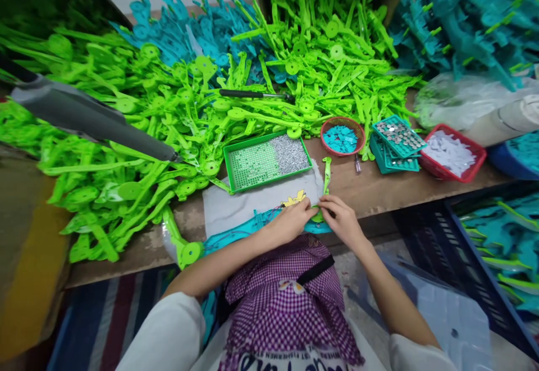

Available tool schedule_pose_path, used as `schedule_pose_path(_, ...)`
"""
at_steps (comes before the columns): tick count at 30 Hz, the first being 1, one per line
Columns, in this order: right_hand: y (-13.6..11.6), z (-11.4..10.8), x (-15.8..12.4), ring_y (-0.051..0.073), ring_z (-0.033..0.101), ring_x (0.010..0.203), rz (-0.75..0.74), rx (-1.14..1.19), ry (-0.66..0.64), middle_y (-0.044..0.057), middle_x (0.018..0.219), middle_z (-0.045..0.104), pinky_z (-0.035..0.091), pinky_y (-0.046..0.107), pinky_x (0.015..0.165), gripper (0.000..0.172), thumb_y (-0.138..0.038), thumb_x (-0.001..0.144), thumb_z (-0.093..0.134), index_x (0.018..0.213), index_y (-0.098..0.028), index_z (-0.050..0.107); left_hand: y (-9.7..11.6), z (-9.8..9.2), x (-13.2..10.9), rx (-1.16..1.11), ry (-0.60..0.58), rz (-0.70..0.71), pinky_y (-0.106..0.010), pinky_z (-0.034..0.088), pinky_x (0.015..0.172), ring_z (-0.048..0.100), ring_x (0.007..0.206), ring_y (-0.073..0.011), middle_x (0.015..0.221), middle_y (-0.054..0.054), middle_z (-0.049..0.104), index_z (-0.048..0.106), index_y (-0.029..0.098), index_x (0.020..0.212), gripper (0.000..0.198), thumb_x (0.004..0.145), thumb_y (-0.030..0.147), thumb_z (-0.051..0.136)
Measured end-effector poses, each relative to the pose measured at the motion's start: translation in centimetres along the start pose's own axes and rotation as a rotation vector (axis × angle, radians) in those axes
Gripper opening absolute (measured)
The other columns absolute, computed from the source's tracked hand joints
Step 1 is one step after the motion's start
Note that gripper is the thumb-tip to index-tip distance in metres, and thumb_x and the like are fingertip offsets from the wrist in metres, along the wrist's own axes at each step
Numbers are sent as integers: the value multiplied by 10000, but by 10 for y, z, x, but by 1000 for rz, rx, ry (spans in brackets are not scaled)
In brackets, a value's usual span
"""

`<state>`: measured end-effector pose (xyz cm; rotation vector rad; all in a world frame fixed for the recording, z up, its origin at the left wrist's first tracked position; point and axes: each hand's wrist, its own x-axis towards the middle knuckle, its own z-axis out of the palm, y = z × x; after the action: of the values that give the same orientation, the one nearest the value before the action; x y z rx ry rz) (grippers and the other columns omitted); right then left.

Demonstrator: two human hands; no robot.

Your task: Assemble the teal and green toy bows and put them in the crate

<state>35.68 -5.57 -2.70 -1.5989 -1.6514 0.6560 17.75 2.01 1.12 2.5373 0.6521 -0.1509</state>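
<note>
Both hands work close together at the table's front edge. The left hand [295, 215] is bent over the workpiece and the right hand [343, 222] has thumb and fingers drawn in beside it; whether either pinches a small part cannot be told at this scale. The lime-green disc [317, 214] sits between the two sets of fingertips, over the end of a blue plastic part [236, 234] that runs out beneath the left forearm.

Risk, as judged: the blue part lies along the front edge and could slip off if the left hand's hold loosens; a small piece, if held, could drop unseen into the lap.

Relative position: disc just right of the left fingertips, touching or nearly so; a slim green arm [327, 174] lies just beyond the right fingertips.

Further out: grey cloth [221, 208], green perforated tray [252, 164] of small metal pieces [290, 155], red basket [323, 134], heaped green parts [126, 101].
</note>
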Motion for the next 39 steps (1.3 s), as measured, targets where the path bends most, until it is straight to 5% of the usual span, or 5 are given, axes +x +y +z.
schedule_pose_path(14,8,1,-14,201,588,1129,-118,-212,36,75,1193,649,401,475,1066,280,-208,913,470,1139,-251,630,5,-5,2,7,-38,-17,-350,497,788,574,818,-190,1066,-93,468,489,188,1256,448,849,28,393)
schedule_pose_path(20,5,-8,3,208,615,960,134,-56,255,90,1004,662,504,377,864,219,-315,916,473,1002,-222,652,0,-2,2,-73,5,-2,-330,481,825,563,861,-192,1028,-80,482,536,208,1247,422,867,71,414)
schedule_pose_path(27,16,-21,21,187,615,875,109,2,87,58,920,644,490,319,796,153,-306,886,527,908,-211,645,1,-9,-2,-146,100,-40,-329,480,824,570,911,-204,957,-78,572,592,216,1224,339,947,211,395)
schedule_pose_path(33,20,-19,18,204,607,913,39,-57,8,61,933,641,476,339,835,179,-314,924,471,937,-226,626,-13,-4,44,-455,259,-149,-327,459,928,609,998,-193,1078,-82,670,633,173,1172,305,916,202,469)
schedule_pose_path(39,25,-20,18,237,585,958,-59,-291,-106,95,1010,636,456,375,870,260,-277,957,379,1041,-230,621,-27,5,88,-694,185,-311,-277,508,750,646,749,-160,820,-62,713,689,97,963,215,777,203,663)
